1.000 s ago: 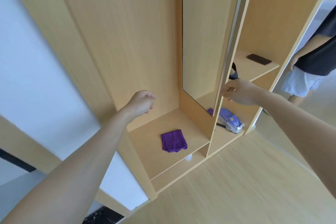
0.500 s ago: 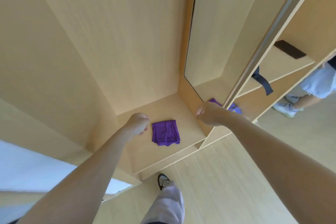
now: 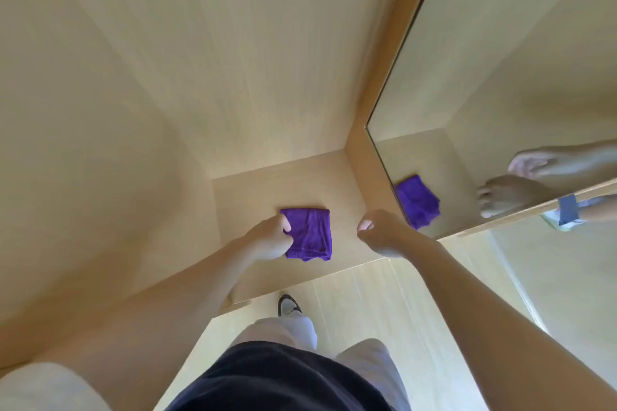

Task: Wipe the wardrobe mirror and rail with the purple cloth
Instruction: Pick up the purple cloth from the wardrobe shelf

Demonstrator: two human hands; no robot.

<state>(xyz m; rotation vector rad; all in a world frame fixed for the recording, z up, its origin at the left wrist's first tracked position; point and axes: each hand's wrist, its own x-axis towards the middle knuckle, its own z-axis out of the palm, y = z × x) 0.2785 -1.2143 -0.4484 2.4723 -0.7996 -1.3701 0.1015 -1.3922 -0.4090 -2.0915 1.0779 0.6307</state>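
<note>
The folded purple cloth lies flat on the wardrobe's bottom shelf. My left hand rests on its left edge, fingers curled onto the fabric. Just right of the cloth, my right hand hovers as a loose fist with nothing in it, close to the mirror's lower left corner. The mirror fills the right side of the compartment and reflects the cloth and both hands. No rail shows clearly.
Pale wood panels close in the compartment at the back and left. Below the shelf edge lies a light wood floor with my shoe and legs. A blue and white object sits beyond the mirror's bottom edge.
I have leaned in and down. My left hand dropped onto the cloth's left edge. My right hand left the mirror's edge and came down beside the cloth.
</note>
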